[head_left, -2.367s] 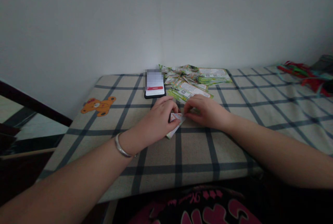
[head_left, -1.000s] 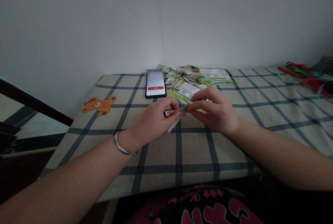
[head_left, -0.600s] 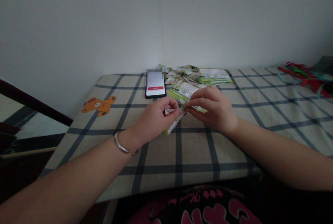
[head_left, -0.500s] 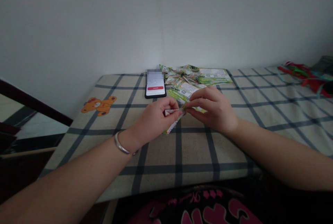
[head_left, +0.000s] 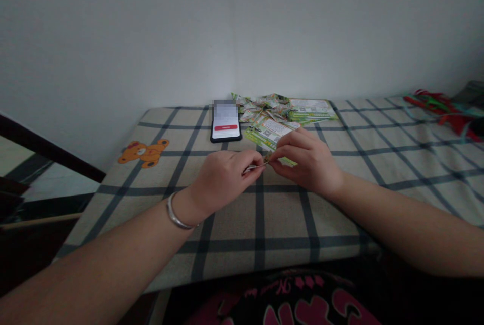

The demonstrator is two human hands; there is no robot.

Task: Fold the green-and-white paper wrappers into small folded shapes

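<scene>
Above the checked tablecloth, my left hand (head_left: pixel 230 176) pinches a small folded paper (head_left: pixel 267 158) between thumb and fingers. From the other side, my right hand (head_left: pixel 308 158) grips the same paper's edge with thumb and fingertips. Most of the paper is hidden by my fingers. Just beyond my right hand lies a flat green-and-white printed leaflet (head_left: pixel 270 131), partly covered by that hand. Behind it is a heap of folded paper pieces (head_left: pixel 266 107) in the same print. More flat leaflets (head_left: pixel 313 109) lie to the right of the heap.
A phone (head_left: pixel 226 131) with a lit screen lies left of the leaflets. An orange bear picture (head_left: pixel 143 152) is on the cloth at left. Red and green tangled items (head_left: pixel 446 111) lie at far right. A wall (head_left: pixel 234 33) stands behind the table (head_left: pixel 280 224).
My left hand has turned over so its back faces up more. The paper's lower part, which showed below my left fingers, is now out of sight. The phone and leaflets have not moved.
</scene>
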